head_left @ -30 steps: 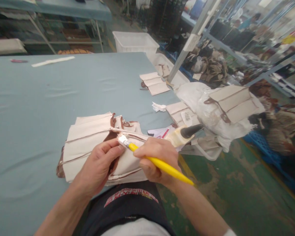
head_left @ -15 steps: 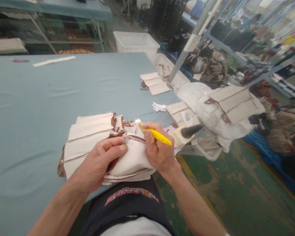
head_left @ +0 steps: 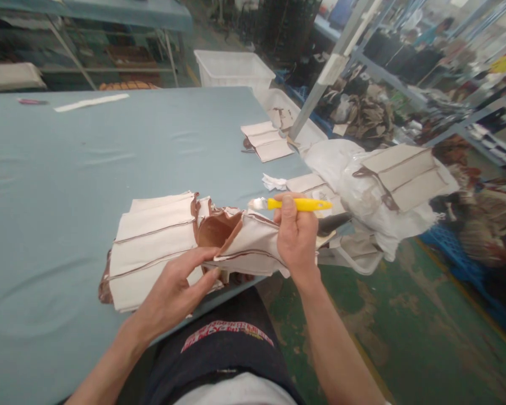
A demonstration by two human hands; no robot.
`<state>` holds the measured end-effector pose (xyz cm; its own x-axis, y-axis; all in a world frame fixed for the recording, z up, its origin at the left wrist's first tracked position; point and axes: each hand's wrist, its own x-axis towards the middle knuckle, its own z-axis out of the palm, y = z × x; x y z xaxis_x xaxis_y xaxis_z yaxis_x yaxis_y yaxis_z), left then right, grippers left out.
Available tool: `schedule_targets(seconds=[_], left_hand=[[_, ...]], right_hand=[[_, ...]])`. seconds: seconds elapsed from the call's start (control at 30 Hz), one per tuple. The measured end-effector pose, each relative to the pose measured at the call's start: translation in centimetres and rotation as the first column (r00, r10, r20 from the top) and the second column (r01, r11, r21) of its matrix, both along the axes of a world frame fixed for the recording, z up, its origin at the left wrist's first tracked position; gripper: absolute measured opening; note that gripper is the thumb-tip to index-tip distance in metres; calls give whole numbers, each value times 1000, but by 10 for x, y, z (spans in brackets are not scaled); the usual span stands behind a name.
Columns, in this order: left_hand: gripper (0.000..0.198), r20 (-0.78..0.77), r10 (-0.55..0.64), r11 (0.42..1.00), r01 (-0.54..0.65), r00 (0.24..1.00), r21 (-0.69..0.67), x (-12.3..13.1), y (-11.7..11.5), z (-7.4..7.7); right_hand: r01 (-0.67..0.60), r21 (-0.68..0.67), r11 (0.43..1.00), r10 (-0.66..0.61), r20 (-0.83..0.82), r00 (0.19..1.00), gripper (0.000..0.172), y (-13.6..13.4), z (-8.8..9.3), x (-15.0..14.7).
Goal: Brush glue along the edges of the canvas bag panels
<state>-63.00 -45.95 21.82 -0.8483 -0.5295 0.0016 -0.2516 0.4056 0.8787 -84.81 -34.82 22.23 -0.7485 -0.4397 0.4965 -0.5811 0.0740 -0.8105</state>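
Note:
In my right hand (head_left: 297, 239) is a paintbrush (head_left: 306, 204) with a yellow handle, its white-coated bristles pointing left. That hand also rests against the right end of a cream sewn piece (head_left: 259, 239), which looks like part of a bag. The piece gapes at its left end, showing a brown inside (head_left: 219, 229). My left hand (head_left: 172, 287) has its thumb and forefinger closed around the piece's near left corner. Left of it lies a stack of similar cream pieces (head_left: 152, 228) with dark seams and brown edges, partly covered by my left hand.
The blue-green table (head_left: 67, 185) ends at the right, near a metal post (head_left: 320, 95). More cream pieces (head_left: 267, 140) and a crumpled white scrap (head_left: 274, 181) lie toward that edge. A white plastic bag (head_left: 341, 169) and a white bin (head_left: 236, 70) stand beyond.
The brush has moved right, away from the seam, and now lies level. The cream piece has tilted and opened, baring its brown inside. My left fingers have shifted to its near corner.

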Motion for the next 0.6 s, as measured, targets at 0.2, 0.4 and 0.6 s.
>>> schedule_targets(seconds=[0.2, 0.4, 0.6], left_hand=[[26, -55, -110, 994, 110, 992, 4, -3, 9, -4], [31, 32, -117, 989, 113, 993, 100, -1, 16, 2], [32, 9, -89, 995, 89, 996, 46, 9, 16, 8]], right_hand=[[-33, 87, 996, 23, 118, 993, 61, -10, -28, -7], [-14, 112, 994, 3, 94, 996, 53, -12, -39, -8], [-56, -121, 991, 58, 8, 998, 34, 25, -10, 2]])
